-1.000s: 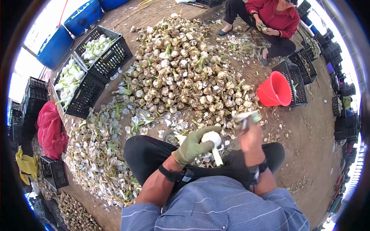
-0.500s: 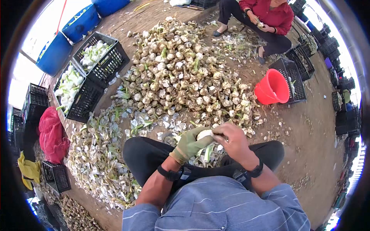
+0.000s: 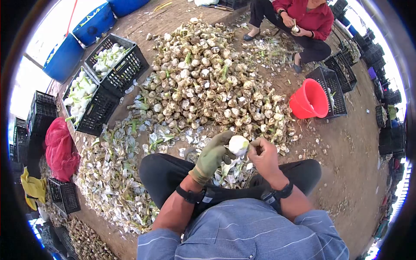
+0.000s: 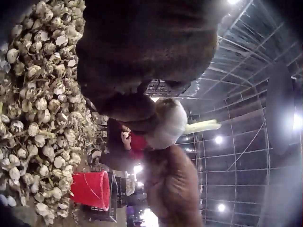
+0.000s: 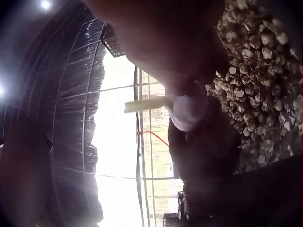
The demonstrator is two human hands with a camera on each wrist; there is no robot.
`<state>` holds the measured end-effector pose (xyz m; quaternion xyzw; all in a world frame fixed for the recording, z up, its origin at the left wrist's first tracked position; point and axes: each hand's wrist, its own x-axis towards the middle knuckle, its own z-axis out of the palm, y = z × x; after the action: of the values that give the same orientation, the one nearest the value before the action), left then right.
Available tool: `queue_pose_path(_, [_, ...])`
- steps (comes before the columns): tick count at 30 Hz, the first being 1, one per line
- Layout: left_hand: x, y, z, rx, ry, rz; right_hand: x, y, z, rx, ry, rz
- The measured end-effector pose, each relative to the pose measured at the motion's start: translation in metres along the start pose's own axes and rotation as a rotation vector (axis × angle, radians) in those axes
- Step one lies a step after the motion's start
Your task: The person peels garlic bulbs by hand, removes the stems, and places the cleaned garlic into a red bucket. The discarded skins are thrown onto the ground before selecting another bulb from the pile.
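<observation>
White garlic bulb is right between the hands, over the crossed legs. Gloved left hand has its grip curled round it, and the bare right hand's grip is pinching its edge. Peelings lie off to the left, big garlic pile ahead, red bucket beside that, then someone in a red top further back.

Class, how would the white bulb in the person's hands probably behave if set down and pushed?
The white bulb would likely roll, since its body is rounded. Its long stem, sticking out one side, might make it swerve or stop. It is probably firm: no dent shows beside the left hand.
</observation>
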<state>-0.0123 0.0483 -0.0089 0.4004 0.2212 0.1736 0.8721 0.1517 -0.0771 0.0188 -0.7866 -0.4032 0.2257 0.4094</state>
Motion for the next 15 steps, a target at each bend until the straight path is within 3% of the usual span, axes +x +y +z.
queue_pose_path(3, [-0.006, -0.005, 0.013, 0.374, 0.122, 0.240, -0.006, -0.009, 0.012, -0.169, 0.073, -0.225])
queue_pose_path(5, [-0.006, -0.005, 0.012, 0.307, 0.197, 0.124, -0.010, -0.019, 0.016, -0.222, 0.037, -0.397])
queue_pose_path(8, [-0.006, 0.000, 0.004, 0.220, 0.189, 0.050, -0.013, -0.020, 0.023, 0.005, -0.136, -0.213])
queue_pose_path(12, [-0.006, 0.002, -0.001, 0.140, 0.071, 0.073, -0.004, -0.020, 0.010, 0.742, -0.328, 0.389])
queue_pose_path(15, [-0.006, 0.000, -0.004, 0.086, -0.058, 0.093, 0.005, -0.010, -0.007, 1.095, -0.280, 0.427])
